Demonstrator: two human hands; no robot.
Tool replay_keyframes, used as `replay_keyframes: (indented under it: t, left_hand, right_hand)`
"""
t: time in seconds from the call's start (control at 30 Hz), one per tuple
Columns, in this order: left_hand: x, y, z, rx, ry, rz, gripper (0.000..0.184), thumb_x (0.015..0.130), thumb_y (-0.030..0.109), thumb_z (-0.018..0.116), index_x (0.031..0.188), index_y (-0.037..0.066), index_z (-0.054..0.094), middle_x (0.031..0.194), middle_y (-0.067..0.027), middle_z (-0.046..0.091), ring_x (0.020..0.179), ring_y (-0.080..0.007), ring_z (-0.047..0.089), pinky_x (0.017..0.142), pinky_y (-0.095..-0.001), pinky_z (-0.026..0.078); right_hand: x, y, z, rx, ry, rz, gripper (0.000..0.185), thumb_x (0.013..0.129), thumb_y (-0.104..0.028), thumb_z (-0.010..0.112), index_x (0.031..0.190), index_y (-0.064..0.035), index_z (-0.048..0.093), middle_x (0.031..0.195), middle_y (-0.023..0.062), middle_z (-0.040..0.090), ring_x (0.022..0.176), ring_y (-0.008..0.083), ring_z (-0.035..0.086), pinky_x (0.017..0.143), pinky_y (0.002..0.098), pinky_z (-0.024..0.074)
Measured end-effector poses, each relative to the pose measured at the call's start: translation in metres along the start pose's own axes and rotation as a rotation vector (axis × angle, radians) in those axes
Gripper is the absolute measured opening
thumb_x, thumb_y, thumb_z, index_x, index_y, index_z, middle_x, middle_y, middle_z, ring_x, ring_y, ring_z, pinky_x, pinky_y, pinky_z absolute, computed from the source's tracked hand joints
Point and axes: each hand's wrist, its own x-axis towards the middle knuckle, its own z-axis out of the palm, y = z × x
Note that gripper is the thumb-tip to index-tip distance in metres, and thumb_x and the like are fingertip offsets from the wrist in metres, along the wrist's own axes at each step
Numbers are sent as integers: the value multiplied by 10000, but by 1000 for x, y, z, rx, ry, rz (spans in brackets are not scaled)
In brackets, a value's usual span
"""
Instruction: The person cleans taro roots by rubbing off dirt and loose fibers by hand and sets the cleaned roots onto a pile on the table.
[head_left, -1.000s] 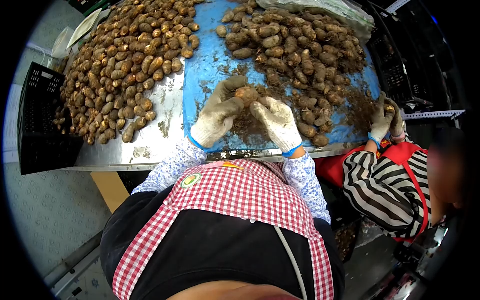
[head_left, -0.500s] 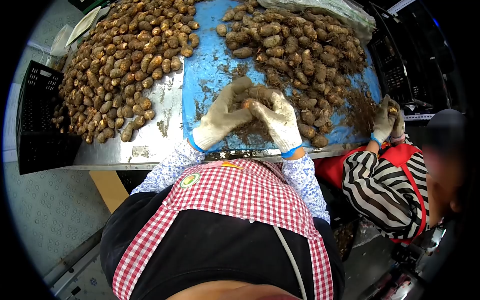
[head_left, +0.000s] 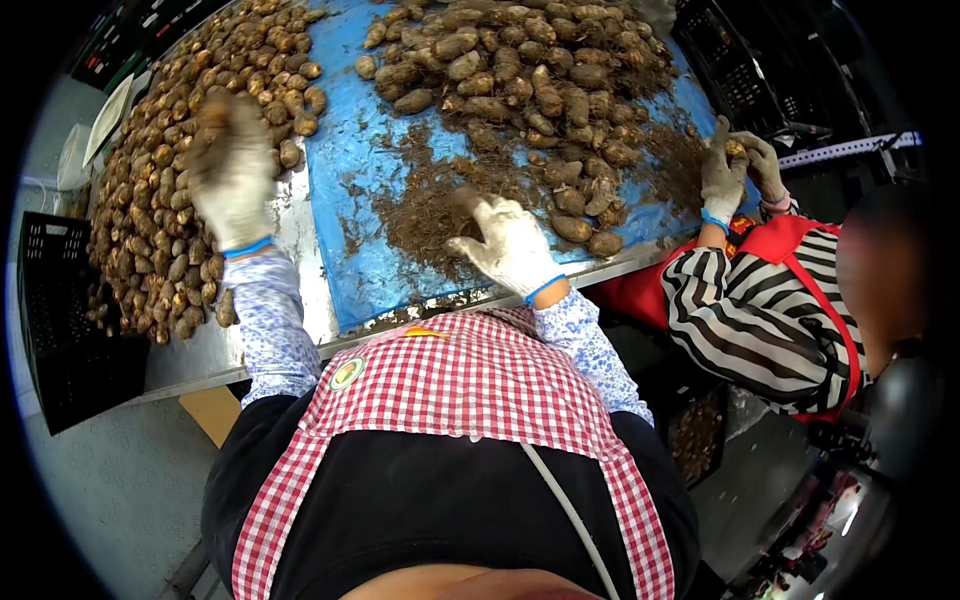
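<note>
From where I'm watching, the metal table (head_left: 300, 240) is pretty loaded. My left half has a wide spread of cleaner-looking tubers (head_left: 150, 220) right on the bare metal. A blue sheet (head_left: 338, 130) covers the rest, with a heap of hairy brown tubers (head_left: 560, 100) on it, plus loose root scraps (head_left: 425, 215) in front.

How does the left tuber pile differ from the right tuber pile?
The left tuber pile looks fairly smooth; the right tuber pile looks hairier. The left tuber pile rests on the metal tabletop, the right tuber pile on a blue sheet. Both look brown.
</note>
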Motion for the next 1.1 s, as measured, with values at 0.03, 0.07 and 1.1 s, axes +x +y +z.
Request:
replay_keyframes:
  t: [0.03,0.07,1.1]
  left_hand:
    - [0,4,26,29,-12,100,431,963,381,413,1065,-4,577,974,-195,636,942,-277,643,840,-465,549]
    - [-4,-3,39,103,-97,164,408,969,349,435,1102,-10,576,975,-195,644,929,-278,647,834,-468,554]
    - [-101,-110,-206,1735,274,-267,454,986,353,540,1282,9,520,1071,-142,641,872,-207,640,733,-283,550]
  right_hand:
    - [5,-3,-20,107,-225,234,589,844,-432,695,1313,-108,543,1090,156,641,807,268,639,649,371,534]
    - [-1,11,-13,98,-57,242,536,829,-373,703,1269,-99,565,1079,153,647,784,266,632,624,364,531]
    - [-2,-4,38,310,397,172,232,876,-136,631,1047,19,616,827,152,634,720,205,641,626,283,542]
